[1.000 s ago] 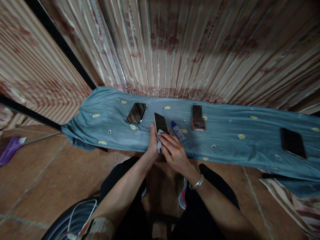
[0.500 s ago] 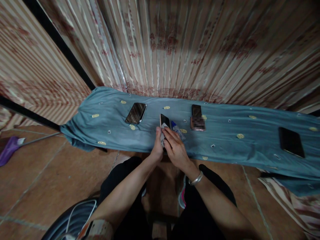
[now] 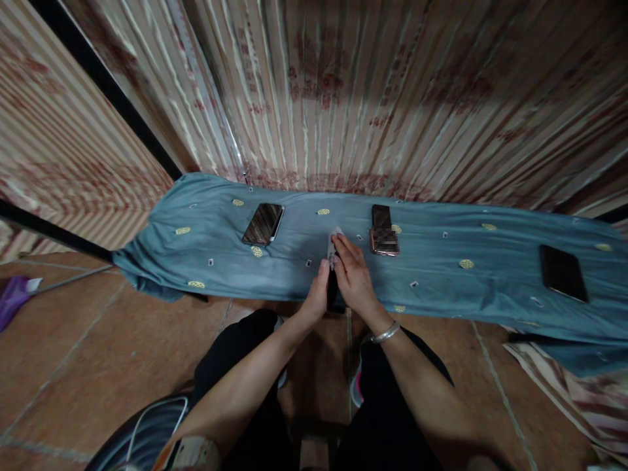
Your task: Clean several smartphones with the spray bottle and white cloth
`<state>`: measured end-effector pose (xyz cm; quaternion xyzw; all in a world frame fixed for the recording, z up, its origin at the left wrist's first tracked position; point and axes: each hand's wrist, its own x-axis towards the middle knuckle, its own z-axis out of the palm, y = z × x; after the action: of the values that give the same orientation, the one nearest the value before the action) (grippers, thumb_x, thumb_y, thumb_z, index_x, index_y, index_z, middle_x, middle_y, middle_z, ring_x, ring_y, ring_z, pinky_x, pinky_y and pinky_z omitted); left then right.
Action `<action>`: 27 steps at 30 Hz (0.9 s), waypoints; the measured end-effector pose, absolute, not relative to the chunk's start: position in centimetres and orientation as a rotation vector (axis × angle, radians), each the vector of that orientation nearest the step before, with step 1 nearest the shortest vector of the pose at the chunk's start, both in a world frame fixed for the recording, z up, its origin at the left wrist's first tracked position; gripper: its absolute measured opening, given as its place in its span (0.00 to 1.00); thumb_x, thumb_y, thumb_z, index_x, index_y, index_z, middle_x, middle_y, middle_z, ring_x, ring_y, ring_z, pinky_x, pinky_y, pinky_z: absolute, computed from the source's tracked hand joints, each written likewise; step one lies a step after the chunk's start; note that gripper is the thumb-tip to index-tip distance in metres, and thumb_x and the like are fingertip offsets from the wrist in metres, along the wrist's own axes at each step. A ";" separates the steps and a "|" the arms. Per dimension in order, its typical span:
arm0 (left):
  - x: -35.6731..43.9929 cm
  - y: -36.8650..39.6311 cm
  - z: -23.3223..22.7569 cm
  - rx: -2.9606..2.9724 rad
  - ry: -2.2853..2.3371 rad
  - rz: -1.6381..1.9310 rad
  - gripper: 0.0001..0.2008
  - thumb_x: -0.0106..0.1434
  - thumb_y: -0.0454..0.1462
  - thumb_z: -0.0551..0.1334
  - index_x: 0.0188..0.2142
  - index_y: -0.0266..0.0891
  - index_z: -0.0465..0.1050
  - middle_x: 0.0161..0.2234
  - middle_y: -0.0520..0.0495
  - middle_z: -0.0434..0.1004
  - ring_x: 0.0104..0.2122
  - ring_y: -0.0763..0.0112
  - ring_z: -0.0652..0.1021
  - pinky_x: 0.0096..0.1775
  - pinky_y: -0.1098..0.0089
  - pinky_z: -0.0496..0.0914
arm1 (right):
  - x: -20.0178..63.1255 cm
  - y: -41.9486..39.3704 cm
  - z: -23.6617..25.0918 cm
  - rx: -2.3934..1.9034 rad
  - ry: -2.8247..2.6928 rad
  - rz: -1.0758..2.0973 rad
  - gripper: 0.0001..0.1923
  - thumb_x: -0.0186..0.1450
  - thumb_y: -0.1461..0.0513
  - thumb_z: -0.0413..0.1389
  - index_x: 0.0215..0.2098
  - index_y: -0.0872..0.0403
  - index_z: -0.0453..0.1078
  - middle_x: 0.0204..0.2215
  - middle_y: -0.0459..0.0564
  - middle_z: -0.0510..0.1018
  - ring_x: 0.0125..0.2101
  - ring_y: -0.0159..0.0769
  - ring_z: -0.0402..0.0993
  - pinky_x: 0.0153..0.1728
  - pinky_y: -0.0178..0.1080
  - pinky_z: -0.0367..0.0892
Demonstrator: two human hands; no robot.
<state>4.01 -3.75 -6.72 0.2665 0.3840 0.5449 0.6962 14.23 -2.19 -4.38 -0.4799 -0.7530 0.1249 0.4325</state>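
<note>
My left hand (image 3: 318,289) is closed around the edge of a dark phone (image 3: 332,292), held upright on its side near the front edge of the cloth-covered surface. My right hand (image 3: 354,275) presses a small pale grey cloth (image 3: 335,237) against the phone, its fingers close together. Much of the phone is hidden by both hands. Left of them lies another phone (image 3: 263,224) with a dark, shiny screen. On the right are a small black device (image 3: 381,215) and a brownish item (image 3: 384,241), partly blurred out, touching each other.
A teal patterned cloth (image 3: 432,288) covers the long, narrow surface. A dark tablet-like device (image 3: 563,272) lies at its right end. Pleated curtains (image 3: 314,98) hang behind, with a black pole (image 3: 105,95) at left. On the tiled floor are a purple broom head (image 3: 14,297) and a round dark object (image 3: 130,435).
The phone has turned and come closer to me, its screen no longer facing up. My right hand has shifted with the grey cloth. The blue-capped bottle beside it is no longer visible.
</note>
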 end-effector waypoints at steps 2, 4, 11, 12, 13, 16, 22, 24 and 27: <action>4.0 -3.7 -6.9 0.586 0.859 1.228 0.28 0.66 0.53 0.58 0.58 0.39 0.74 0.59 0.44 0.75 0.68 0.59 0.61 0.69 0.62 0.51 | 14.3 -2.1 -4.4 -1.191 -1.870 0.319 0.25 0.74 0.60 0.43 0.67 0.52 0.61 0.66 0.56 0.66 0.66 0.42 0.60 0.66 0.53 0.58; 3.9 -3.6 -6.8 0.583 0.855 1.248 0.27 0.66 0.52 0.58 0.57 0.39 0.75 0.60 0.44 0.74 0.68 0.60 0.60 0.69 0.62 0.51 | 14.3 -2.2 -4.5 -1.180 -1.863 0.325 0.24 0.74 0.60 0.44 0.66 0.52 0.62 0.65 0.56 0.66 0.66 0.42 0.61 0.66 0.53 0.58; 3.4 -2.9 -6.7 0.628 0.883 1.307 0.26 0.67 0.51 0.57 0.56 0.38 0.75 0.61 0.43 0.73 0.68 0.61 0.62 0.68 0.61 0.52 | 13.8 -3.0 -4.5 -1.132 -1.892 0.354 0.24 0.72 0.62 0.45 0.65 0.50 0.64 0.64 0.55 0.68 0.65 0.43 0.63 0.65 0.54 0.59; 3.3 -2.8 -6.7 0.641 0.903 1.309 0.26 0.67 0.51 0.58 0.56 0.38 0.75 0.60 0.43 0.73 0.67 0.61 0.63 0.68 0.61 0.53 | 13.8 -3.1 -4.5 -1.132 -1.897 0.355 0.24 0.72 0.62 0.44 0.65 0.50 0.64 0.64 0.55 0.68 0.65 0.43 0.63 0.65 0.54 0.59; 3.2 -2.7 -6.8 0.656 0.926 1.309 0.26 0.67 0.51 0.58 0.56 0.38 0.75 0.60 0.43 0.74 0.67 0.61 0.63 0.68 0.61 0.53 | 13.7 -3.2 -4.5 -1.133 -1.900 0.355 0.25 0.72 0.62 0.44 0.65 0.50 0.64 0.64 0.55 0.68 0.65 0.43 0.63 0.65 0.54 0.59; 3.2 -2.7 -6.5 0.750 0.999 1.290 0.25 0.67 0.51 0.57 0.54 0.37 0.76 0.58 0.41 0.76 0.66 0.59 0.65 0.68 0.60 0.55 | 13.8 -3.1 -4.6 -1.136 -1.907 0.338 0.25 0.72 0.63 0.44 0.66 0.51 0.63 0.65 0.56 0.68 0.65 0.42 0.62 0.66 0.54 0.59; 3.4 -3.8 -5.1 0.981 1.090 1.147 0.28 0.68 0.52 0.54 0.53 0.33 0.77 0.56 0.40 0.77 0.63 0.56 0.69 0.67 0.58 0.55 | 14.6 -2.3 -4.6 -1.169 -1.868 0.296 0.26 0.72 0.62 0.43 0.68 0.51 0.60 0.67 0.55 0.64 0.67 0.41 0.60 0.67 0.54 0.57; 3.5 -4.1 -4.6 1.013 1.100 1.119 0.30 0.68 0.53 0.53 0.54 0.32 0.76 0.58 0.39 0.75 0.64 0.56 0.69 0.67 0.58 0.55 | 14.8 -2.1 -4.6 -1.181 -1.863 0.294 0.26 0.72 0.62 0.43 0.67 0.50 0.60 0.66 0.55 0.65 0.66 0.41 0.60 0.67 0.54 0.57; 3.5 -4.3 -4.1 1.052 1.099 1.111 0.31 0.67 0.54 0.53 0.56 0.31 0.74 0.60 0.38 0.73 0.64 0.56 0.68 0.67 0.58 0.55 | 15.0 -1.9 -4.5 -1.183 -1.854 0.290 0.26 0.73 0.61 0.43 0.67 0.51 0.60 0.66 0.55 0.65 0.66 0.40 0.60 0.67 0.53 0.57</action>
<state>3.50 -4.32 -4.06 0.4514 0.4717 0.4770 0.5884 14.99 -1.93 -4.50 -0.4773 -0.7484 0.1169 0.4454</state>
